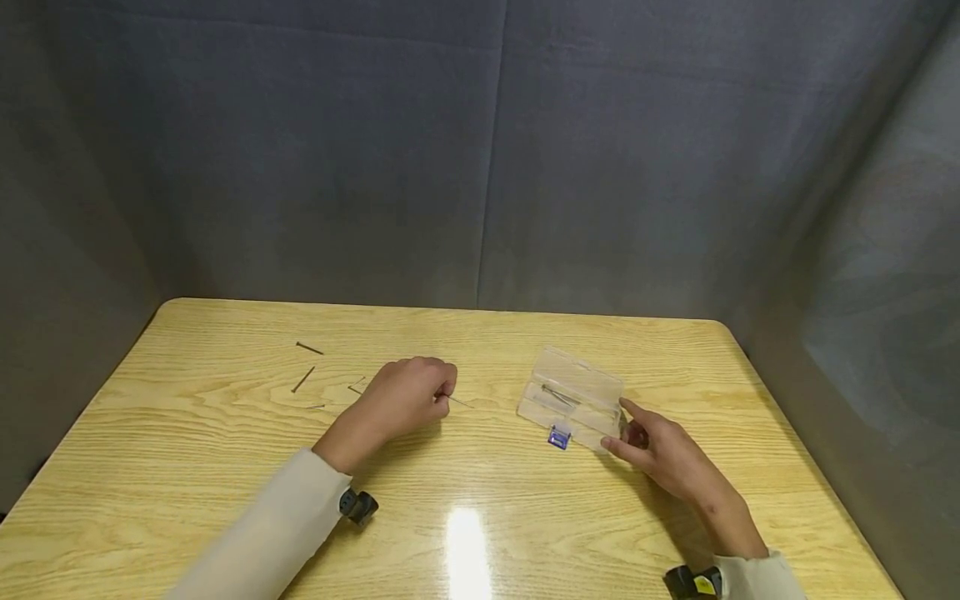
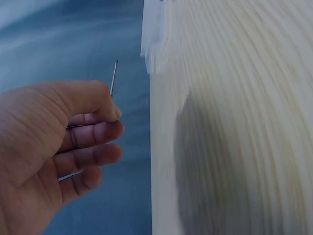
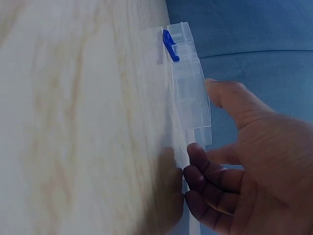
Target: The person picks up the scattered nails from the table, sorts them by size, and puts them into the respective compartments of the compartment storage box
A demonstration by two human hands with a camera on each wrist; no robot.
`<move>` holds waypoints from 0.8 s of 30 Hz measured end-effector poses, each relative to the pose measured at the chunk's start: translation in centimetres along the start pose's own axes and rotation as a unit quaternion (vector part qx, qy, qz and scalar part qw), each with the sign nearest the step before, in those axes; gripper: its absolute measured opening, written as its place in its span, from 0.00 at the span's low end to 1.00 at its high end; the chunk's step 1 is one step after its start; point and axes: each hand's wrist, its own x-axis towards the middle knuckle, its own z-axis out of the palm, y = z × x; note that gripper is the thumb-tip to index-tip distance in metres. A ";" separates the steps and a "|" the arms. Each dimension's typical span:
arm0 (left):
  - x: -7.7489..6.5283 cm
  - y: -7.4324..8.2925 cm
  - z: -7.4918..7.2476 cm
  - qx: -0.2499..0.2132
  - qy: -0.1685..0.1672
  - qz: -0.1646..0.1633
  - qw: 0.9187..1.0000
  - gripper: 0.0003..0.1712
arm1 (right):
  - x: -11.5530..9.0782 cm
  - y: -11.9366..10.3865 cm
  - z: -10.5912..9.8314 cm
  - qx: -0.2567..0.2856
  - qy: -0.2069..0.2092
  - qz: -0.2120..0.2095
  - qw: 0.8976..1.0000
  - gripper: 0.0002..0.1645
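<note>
My left hand (image 1: 408, 392) pinches a thin metal nail (image 1: 461, 402) between thumb and forefinger, above the table. In the left wrist view the nail's shank (image 2: 114, 78) sticks out past the fingertips, while the other fingers curl loosely. A clear plastic box (image 1: 534, 410) lies to the right with its lid up at the back and several nails (image 1: 557, 394) inside. A blue latch (image 1: 558, 437) hangs at its front. My right hand (image 1: 663, 450) holds the box's right end, thumb at the near corner and forefinger toward the far side.
Several loose nails lie left of my left hand, among them a dark one (image 1: 310, 347) farther back and another (image 1: 303, 379) nearer. The wooden table (image 1: 465, 475) ends at a grey curtain (image 1: 337, 167) behind and at the sides.
</note>
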 end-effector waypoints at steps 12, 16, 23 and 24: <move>3.2 2.5 2.4 -0.007 -0.012 0.034 0.999 0.09 | 0.0 -0.2 -0.1 0.004 -0.003 -0.002 1.000 0.50; 4.1 3.2 2.8 -0.013 -0.020 0.035 0.999 0.09 | 0.0 -0.3 -0.1 0.003 -0.001 -0.003 1.000 0.50; 5.5 4.3 3.5 -0.004 -0.021 0.029 0.999 0.09 | -0.1 -0.3 -0.1 0.009 0.000 -0.006 1.000 0.50; 5.6 4.4 3.6 -0.003 -0.019 0.029 0.999 0.09 | -0.1 -0.3 -0.1 0.010 0.000 -0.005 1.000 0.50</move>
